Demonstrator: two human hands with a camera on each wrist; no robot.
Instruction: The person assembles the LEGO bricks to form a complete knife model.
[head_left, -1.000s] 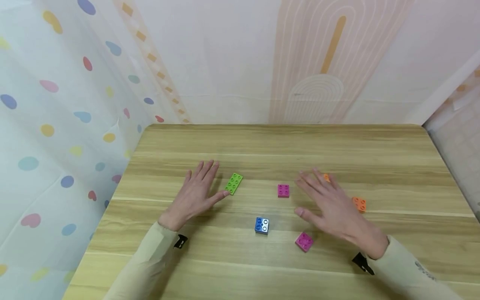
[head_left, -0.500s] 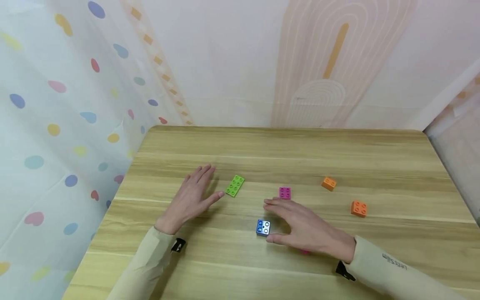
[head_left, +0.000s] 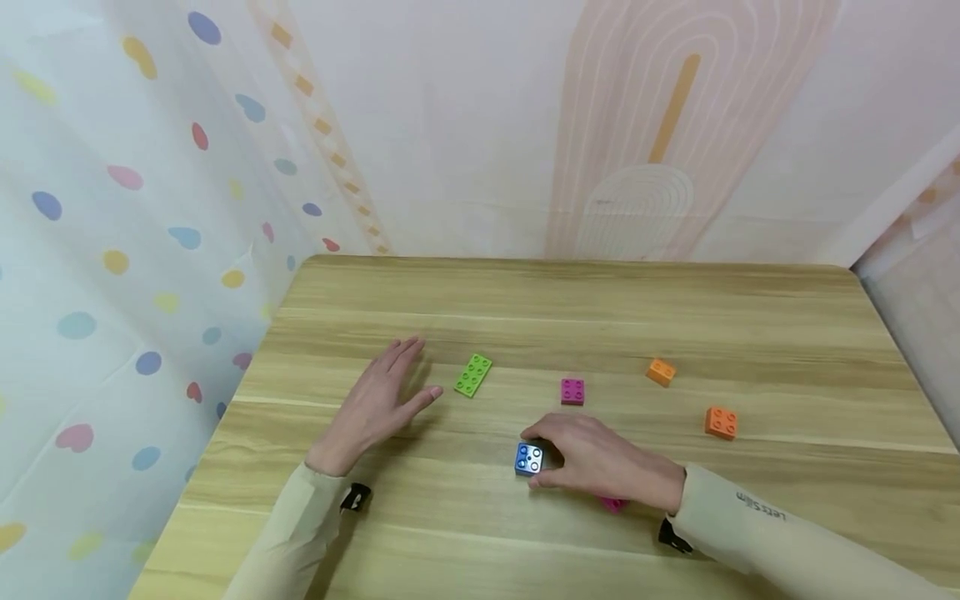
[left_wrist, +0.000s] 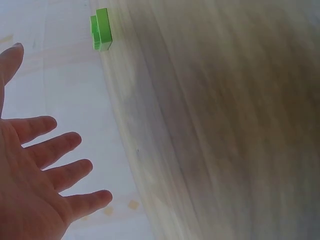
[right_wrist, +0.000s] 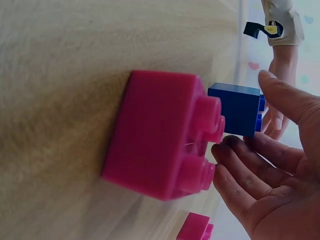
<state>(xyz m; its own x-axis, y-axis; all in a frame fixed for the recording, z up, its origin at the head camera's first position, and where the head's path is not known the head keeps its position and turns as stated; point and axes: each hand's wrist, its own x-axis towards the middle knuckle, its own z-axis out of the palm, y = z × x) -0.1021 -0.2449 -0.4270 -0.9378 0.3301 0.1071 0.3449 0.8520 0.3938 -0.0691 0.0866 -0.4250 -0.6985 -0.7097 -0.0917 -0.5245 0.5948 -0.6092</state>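
Shifted leftward since the earlier frame, the right grip (head_left: 592, 457) is set half open around the blue block (head_left: 528, 459) on the bench (head_left: 450, 287), no firm hold being seen; the left grip (head_left: 367, 410) is spread, nothing held. By off-centre closure the blue block may be skewed; by a lowered palm the partly hidden magenta block (head_left: 614, 504) may be knocked.

On your right sleeve (head_left: 795, 537) you wear dark lettering (head_left: 761, 507), upside down in the head view, that seems to read "Let'sslim"; its exact spelling is unclear. In the right wrist view, your black wrist piece (right_wrist: 253, 30) bears a yellow label (right_wrist: 270, 29), its marks too small to read.
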